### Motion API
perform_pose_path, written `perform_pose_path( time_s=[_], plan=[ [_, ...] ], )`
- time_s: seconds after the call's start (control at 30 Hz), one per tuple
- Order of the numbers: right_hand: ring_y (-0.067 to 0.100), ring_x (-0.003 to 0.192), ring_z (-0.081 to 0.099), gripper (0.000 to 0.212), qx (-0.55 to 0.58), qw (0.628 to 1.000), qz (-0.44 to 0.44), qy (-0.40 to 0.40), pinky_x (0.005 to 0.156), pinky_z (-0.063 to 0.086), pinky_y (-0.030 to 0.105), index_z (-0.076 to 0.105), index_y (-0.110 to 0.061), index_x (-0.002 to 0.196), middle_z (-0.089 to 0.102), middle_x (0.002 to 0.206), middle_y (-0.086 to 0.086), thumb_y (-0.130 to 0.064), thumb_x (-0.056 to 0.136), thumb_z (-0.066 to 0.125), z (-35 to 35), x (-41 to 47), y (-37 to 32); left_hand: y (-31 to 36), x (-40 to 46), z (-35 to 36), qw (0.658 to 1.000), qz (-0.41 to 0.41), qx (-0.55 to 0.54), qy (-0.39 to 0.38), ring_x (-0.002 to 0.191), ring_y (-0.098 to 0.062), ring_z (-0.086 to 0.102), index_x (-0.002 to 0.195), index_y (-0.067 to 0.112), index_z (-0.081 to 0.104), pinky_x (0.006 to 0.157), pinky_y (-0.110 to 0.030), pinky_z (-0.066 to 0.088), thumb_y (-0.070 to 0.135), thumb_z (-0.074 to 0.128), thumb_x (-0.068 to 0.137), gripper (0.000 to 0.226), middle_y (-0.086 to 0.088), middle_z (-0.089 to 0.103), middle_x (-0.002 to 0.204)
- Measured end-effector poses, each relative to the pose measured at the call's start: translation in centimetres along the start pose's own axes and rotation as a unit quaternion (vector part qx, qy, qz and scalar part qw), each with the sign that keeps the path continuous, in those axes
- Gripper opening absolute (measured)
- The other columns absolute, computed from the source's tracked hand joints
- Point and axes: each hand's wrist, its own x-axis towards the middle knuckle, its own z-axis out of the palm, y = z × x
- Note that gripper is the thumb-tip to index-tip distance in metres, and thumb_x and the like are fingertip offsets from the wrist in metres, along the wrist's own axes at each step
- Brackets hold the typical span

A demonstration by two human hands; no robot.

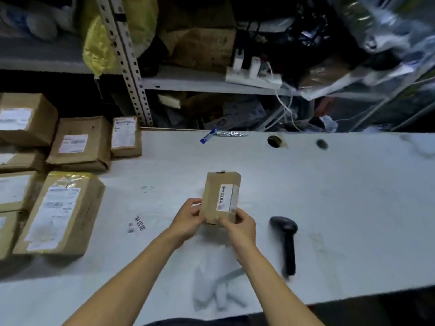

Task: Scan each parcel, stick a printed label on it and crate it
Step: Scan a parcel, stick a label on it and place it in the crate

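Small parcel (221, 196) held up over mid-table in both hands, label facing up.

Left hand (188, 217) curled round the near-left edge, right hand (240, 225) pinching the near-right corner, fingers closed on cardboard. Barcode scanner (286, 241) lying just right on the white table (329, 184), untouched. Best kept steady with the printed label (224, 197) flat and unobstructed, thumbs clear of the barcode, before freeing the right hand for the scanner. More labelled parcels (63, 212) stacked far left.
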Motion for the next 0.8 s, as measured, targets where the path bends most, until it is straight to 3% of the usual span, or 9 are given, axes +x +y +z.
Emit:
perform_pose_path(
  time_s=[0.1,0.17,0.2,0.27,0.37,0.43,0.57,0.67,0.8],
  plan=[
    [0.012,0.099,0.062,0.047,-0.121,0.983,-0.137,0.030,0.079,0.049,0.011,0.066,-0.033,0.108,0.065,0.108,-0.009,-0.014,0.070,0.085,-3.3,-1.2,1.2,0.8,-0.6,3.0,0.999,-0.043,-0.013,0.004,0.113,-0.022,0.060,0.116,0.018,0.062,0.097,-0.042,0.052,0.024,0.056,0.101,0.018,-0.005,0.062,0.132],
    [0.021,0.104,0.054,0.056,-0.248,0.925,-0.282,0.055,0.087,0.044,0.013,0.067,-0.024,0.116,0.059,0.110,-0.006,0.000,0.067,0.080,-5.2,-1.2,2.6,1.3,-0.7,3.8,0.981,-0.092,-0.169,-0.017,0.110,-0.031,0.063,0.112,0.010,0.068,0.098,-0.049,0.053,0.050,0.041,0.102,0.049,-0.017,0.066,0.127],
    [0.024,0.102,0.053,0.060,-0.305,0.884,-0.347,0.069,0.089,0.046,0.023,0.068,-0.018,0.117,0.060,0.112,-0.003,0.004,0.063,0.079,-6.1,-1.0,3.3,1.2,-0.5,3.5,0.965,-0.116,-0.232,-0.041,0.109,-0.035,0.065,0.112,0.006,0.071,0.098,-0.050,0.053,0.067,0.037,0.096,0.073,-0.019,0.069,0.122],
    [0.025,0.100,0.050,0.066,-0.373,0.818,-0.428,0.097,0.087,0.045,0.037,0.069,-0.014,0.117,0.064,0.114,0.001,0.007,0.055,0.080,-8.0,-0.5,4.2,1.1,0.0,2.9,0.951,-0.150,-0.258,-0.081,0.104,-0.035,0.066,0.111,0.002,0.074,0.094,-0.045,0.053,0.084,0.040,0.083,0.094,-0.021,0.071,0.114],
    [0.025,0.109,0.047,0.068,-0.421,0.767,-0.477,0.088,0.091,0.038,0.039,0.067,-0.019,0.120,0.061,0.121,0.001,-0.004,0.057,0.086,-10.8,-0.2,4.4,0.7,0.0,3.2,0.960,-0.164,-0.211,-0.081,0.095,-0.027,0.063,0.105,0.009,0.069,0.082,-0.036,0.054,0.042,0.064,0.091,0.036,-0.024,0.063,0.120],
    [0.027,0.119,0.042,0.080,-0.446,0.784,-0.422,0.097,0.098,0.041,0.048,0.057,-0.025,0.135,0.047,0.133,0.002,-0.018,0.062,0.089,-12.0,-0.4,4.7,0.3,0.4,3.5,0.964,-0.150,-0.213,-0.053,0.098,-0.028,0.063,0.111,0.009,0.066,0.083,-0.038,0.055,0.021,0.063,0.093,0.022,-0.023,0.064,0.128],
    [0.032,0.131,0.033,0.104,-0.357,0.905,-0.077,0.219,0.109,0.030,0.048,0.029,-0.026,0.153,0.032,0.146,0.010,-0.034,0.068,0.090,-13.9,0.3,5.0,0.2,0.4,3.4,0.962,-0.119,-0.247,0.000,0.094,-0.028,0.067,0.121,0.000,0.061,0.099,-0.050,0.053,0.007,0.058,0.093,0.029,-0.018,0.071,0.116],
    [0.032,0.126,0.052,0.073,-0.228,0.965,0.074,0.108,0.098,0.044,0.041,0.036,-0.016,0.149,0.052,0.140,0.011,-0.034,0.089,0.074,-15.4,2.1,4.7,0.1,0.5,3.2,0.970,-0.113,-0.213,0.017,0.104,-0.032,0.066,0.118,0.003,0.062,0.107,-0.052,0.047,0.004,0.058,0.092,0.026,-0.018,0.071,0.118],
    [0.027,0.085,0.066,0.023,-0.213,0.968,0.103,0.077,0.082,0.056,0.042,0.064,-0.010,0.105,0.072,0.101,0.012,-0.028,0.090,0.061,-15.3,4.0,3.3,0.3,0.5,3.0,0.974,-0.086,-0.205,0.041,0.098,-0.033,0.067,0.109,0.007,0.062,0.097,-0.047,0.051,0.001,0.057,0.092,0.019,-0.014,0.076,0.100]
  ],
)
